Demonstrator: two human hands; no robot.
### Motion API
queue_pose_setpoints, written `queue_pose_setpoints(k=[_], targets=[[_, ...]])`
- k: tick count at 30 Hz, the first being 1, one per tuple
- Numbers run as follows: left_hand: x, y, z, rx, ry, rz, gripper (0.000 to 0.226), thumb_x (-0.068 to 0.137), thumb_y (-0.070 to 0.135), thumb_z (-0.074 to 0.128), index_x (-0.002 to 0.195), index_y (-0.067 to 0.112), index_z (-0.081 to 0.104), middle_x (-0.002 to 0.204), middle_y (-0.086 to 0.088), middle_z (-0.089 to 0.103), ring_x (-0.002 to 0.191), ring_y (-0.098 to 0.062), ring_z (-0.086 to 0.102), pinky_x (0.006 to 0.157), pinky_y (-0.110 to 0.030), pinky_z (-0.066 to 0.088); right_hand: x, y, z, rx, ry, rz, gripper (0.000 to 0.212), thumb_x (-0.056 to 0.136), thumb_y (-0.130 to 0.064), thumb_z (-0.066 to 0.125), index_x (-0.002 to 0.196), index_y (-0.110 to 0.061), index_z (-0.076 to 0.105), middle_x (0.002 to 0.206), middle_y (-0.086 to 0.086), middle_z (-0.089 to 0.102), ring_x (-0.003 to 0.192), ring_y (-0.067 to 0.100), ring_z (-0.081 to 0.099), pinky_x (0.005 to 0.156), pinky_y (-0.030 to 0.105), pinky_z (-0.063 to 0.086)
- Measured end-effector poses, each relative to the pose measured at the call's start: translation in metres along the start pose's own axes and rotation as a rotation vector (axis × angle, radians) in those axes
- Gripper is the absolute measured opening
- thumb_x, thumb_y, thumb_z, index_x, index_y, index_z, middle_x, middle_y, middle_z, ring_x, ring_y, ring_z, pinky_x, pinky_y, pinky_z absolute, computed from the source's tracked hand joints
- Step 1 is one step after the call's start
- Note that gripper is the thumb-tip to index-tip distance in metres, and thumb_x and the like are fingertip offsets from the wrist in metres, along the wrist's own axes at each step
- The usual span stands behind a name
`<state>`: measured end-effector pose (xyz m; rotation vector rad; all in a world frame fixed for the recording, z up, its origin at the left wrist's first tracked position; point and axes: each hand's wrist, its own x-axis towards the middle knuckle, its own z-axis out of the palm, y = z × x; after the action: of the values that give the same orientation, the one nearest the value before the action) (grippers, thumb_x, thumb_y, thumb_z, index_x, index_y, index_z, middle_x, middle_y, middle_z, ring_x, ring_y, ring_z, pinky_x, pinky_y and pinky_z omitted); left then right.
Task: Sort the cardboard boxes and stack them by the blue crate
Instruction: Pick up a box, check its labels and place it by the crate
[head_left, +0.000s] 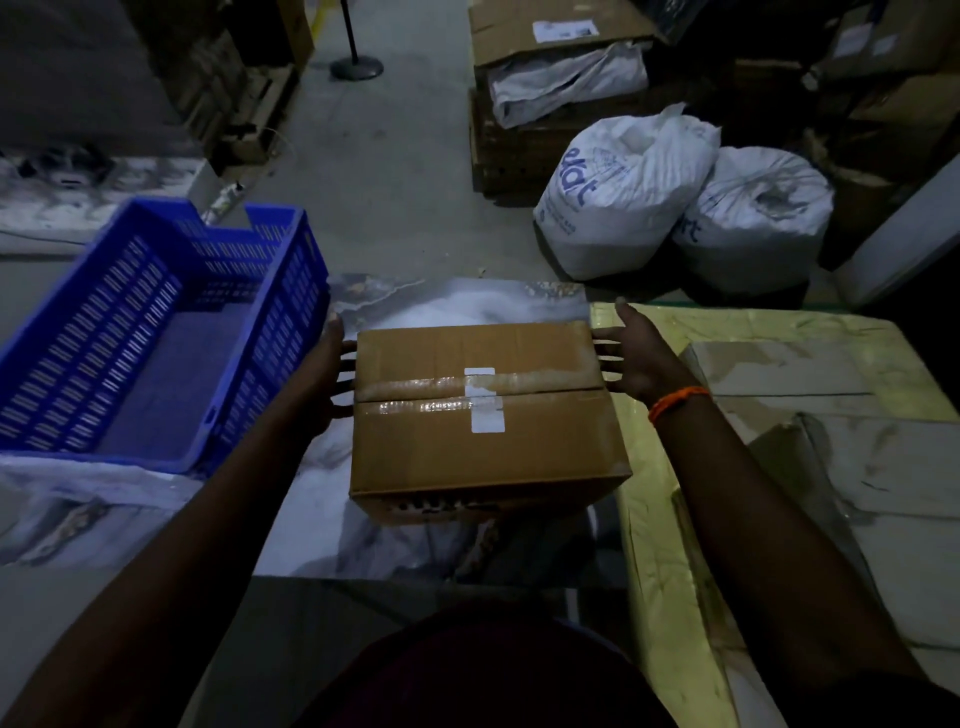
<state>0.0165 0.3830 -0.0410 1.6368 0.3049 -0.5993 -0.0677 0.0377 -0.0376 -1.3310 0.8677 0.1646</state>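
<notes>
Left hand (332, 371) and right hand (631, 358) reach forward, palms facing inward, fingers straight and spread.

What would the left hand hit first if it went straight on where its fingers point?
The cardboard box: the left hand aims its spread fingers at that box's left side, and they seem to reach it, though contact is unclear. The blue crate lies off that line.

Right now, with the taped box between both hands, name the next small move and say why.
Probably shift the cardboard box left and set it beside the blue crate. The left hand and right hand flank its sides with straight fingers, and bare marble top shows between box and crate.
</notes>
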Motion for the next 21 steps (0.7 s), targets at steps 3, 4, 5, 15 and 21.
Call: queue_pose_setpoints(k=[3,4,5,15,21], targets=[[-0.005,0.007,0.012,-0.002,0.039,0.114,0.048,0.096,0.074,0.037,0.11,0.036,0.062,0.116,0.003,0.064,0.105,-0.016,0.062,0.09,-0.046,0.051,-0.002,-0.005,0.005,0.056,0.013,-0.081,0.061,0.106,-0.059,0.034,0.12,-0.009,0.067,0.091,0.008,0.06,0.073,0.019,0.052,0.064,0.028,0.036],[-0.006,0.009,0.015,-0.01,0.051,0.15,0.045,0.097,0.073,0.037,0.111,0.038,0.062,0.118,0.005,0.064,0.108,-0.016,0.061,0.092,-0.047,0.051,-0.002,-0.007,0.005,0.076,0.027,-0.119,0.059,0.107,-0.057,0.034,0.12,-0.009,0.067,0.093,0.008,0.062,0.074,0.019,0.054,0.064,0.029,0.037],[-0.007,0.011,0.017,-0.024,0.064,0.187,0.043,0.098,0.071,0.036,0.111,0.039,0.063,0.118,0.008,0.064,0.109,-0.014,0.061,0.092,-0.045,0.05,-0.002,-0.008,0.003,0.094,0.045,-0.159,0.057,0.107,-0.056,0.035,0.121,-0.01,0.067,0.098,0.007,0.065,0.079,0.019,0.058,0.067,0.029,0.041],[-0.014,-0.025,0.004,-0.16,0.125,0.299,0.059,0.1,0.063,0.038,0.147,0.028,0.048,0.134,0.003,0.058,0.123,-0.012,0.057,0.098,-0.04,0.05,-0.015,0.042,-0.019,0.141,0.128,-0.354,0.058,0.107,-0.057,0.036,0.124,-0.011,0.068,0.126,0.006,0.071,0.121,0.024,0.064,0.105,0.043,0.048],[-0.032,-0.078,-0.004,-0.17,0.145,0.212,0.052,0.101,0.063,0.039,0.136,0.03,0.059,0.129,0.005,0.063,0.125,-0.018,0.059,0.106,-0.049,0.049,-0.034,0.101,-0.024,0.193,0.185,-0.308,0.05,0.1,-0.059,0.046,0.112,-0.017,0.071,0.122,0.005,0.073,0.119,0.022,0.067,0.098,0.042,0.054]])
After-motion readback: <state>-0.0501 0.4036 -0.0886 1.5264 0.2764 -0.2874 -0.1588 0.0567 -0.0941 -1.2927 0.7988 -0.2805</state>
